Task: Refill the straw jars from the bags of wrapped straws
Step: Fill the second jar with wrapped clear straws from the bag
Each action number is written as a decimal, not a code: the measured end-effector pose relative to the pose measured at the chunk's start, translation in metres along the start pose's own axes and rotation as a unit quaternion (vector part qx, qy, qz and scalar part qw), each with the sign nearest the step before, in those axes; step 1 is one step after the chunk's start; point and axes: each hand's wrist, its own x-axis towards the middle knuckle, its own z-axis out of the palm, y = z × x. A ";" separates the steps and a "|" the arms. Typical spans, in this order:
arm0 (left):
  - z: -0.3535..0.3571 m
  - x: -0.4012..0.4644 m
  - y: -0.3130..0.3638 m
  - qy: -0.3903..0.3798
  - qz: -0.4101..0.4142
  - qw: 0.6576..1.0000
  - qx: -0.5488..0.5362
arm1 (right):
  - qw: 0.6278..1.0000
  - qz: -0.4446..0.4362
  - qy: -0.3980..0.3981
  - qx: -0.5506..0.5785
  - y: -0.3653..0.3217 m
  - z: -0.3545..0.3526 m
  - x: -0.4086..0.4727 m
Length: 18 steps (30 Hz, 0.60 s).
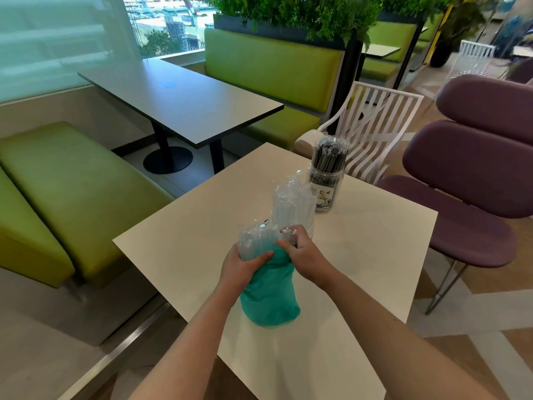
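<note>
A teal plastic bag stands on the cream table, with clear wrapped straws sticking out of its top. My left hand grips the bag and this bunch from the left. My right hand pinches some wrapped straws at the bag's mouth. Just behind my hands, a taller bunch of clear wrapped straws stands upright in a clear jar that is mostly hidden. Farther back, a clear labelled jar holds black wrapped straws.
A white slatted chair and purple padded chairs stand right of the table. A dark table with green benches stands at the left. A planter with greenery is behind.
</note>
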 end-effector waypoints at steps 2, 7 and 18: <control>0.001 -0.002 0.003 -0.001 0.005 1.000 0.000 | 1.000 0.001 0.016 -0.015 -0.001 0.000 0.002; 0.002 -0.002 0.008 -0.002 0.015 1.000 -0.016 | 0.990 -0.044 0.085 -0.107 -0.010 -0.004 0.008; 0.006 -0.002 0.011 -0.020 0.016 0.999 -0.025 | 0.987 -0.124 0.088 -0.053 -0.073 -0.032 0.002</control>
